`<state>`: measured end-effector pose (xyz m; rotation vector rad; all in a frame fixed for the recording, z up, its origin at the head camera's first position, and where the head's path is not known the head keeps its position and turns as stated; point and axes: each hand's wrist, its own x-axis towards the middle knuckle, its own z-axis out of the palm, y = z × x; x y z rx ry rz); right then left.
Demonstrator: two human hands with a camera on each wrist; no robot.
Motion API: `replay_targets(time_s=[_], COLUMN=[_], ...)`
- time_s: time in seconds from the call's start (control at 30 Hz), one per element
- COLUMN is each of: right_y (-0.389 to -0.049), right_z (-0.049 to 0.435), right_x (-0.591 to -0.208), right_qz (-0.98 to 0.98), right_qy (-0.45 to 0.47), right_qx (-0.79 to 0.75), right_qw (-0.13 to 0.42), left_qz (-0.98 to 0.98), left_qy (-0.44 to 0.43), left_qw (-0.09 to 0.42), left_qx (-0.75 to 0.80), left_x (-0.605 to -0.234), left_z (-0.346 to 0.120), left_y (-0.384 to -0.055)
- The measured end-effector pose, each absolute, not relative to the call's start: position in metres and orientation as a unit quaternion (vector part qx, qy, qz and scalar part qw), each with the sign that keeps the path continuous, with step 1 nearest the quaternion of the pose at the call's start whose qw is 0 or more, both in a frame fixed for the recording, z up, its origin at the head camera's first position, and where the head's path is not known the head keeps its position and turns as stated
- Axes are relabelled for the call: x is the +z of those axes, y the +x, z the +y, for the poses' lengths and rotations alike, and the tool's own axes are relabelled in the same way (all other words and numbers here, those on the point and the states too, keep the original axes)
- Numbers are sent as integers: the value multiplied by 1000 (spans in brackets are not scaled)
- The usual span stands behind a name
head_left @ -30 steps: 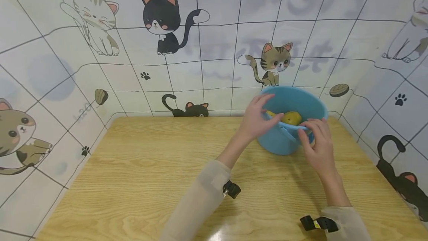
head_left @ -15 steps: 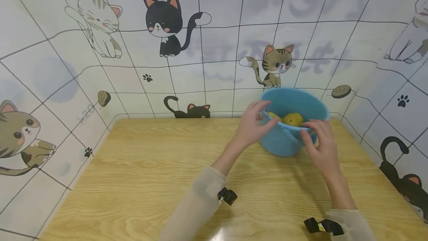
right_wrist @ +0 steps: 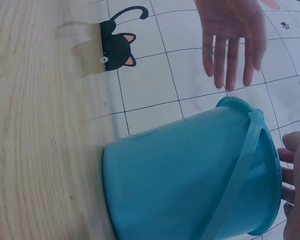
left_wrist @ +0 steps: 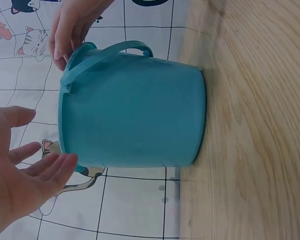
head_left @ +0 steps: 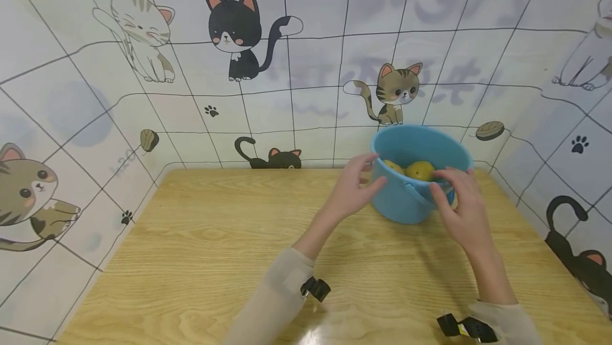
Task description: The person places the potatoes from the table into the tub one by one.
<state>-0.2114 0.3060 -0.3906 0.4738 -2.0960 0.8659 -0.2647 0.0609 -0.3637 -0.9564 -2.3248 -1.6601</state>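
Observation:
A light blue bucket (head_left: 404,201) stands upright on the wooden table, its handle (head_left: 421,196) lowered against the near side. Inside lie yellow, fruit-like round things (head_left: 421,170); their exact kind is unclear. My left hand (head_left: 353,186) is beside the bucket's left rim, fingers spread and thumb apart, holding nothing. In the left wrist view the same hand (left_wrist: 25,175) reaches just past the rim with loose fingers. My right hand (head_left: 461,204) is at the right front rim, fingers loosely bent over it and thumb outside. Whether it touches the rim cannot be told.
The wooden table (head_left: 229,238) runs back to a wall sheet (head_left: 315,58) printed with cats and grid lines. The bucket stands near the table's back right part. A small black camera (head_left: 315,288) sits on the left sleeve, another (head_left: 466,328) on the right.
My left hand has drawn back leftward and down from over the bucket's rim. The right hand stays at the rim, shifting only slightly. The bucket has not visibly moved on the table.

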Motion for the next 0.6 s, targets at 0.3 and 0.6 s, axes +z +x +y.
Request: replay_targets(time_s=[0.3, 0.6], right_y=[-207, -207], right_z=[293, 287], right_x=[-385, -382], right_qz=[-827, -837], right_qy=[219, 250], right_qx=[329, 290], right_qw=[400, 391], left_qz=[-790, -847], left_qy=[-319, -301], left_qw=[53, 82], left_qx=[-521, -431], left_x=[-365, -367], left_z=[43, 15], left_y=[-255, -247])
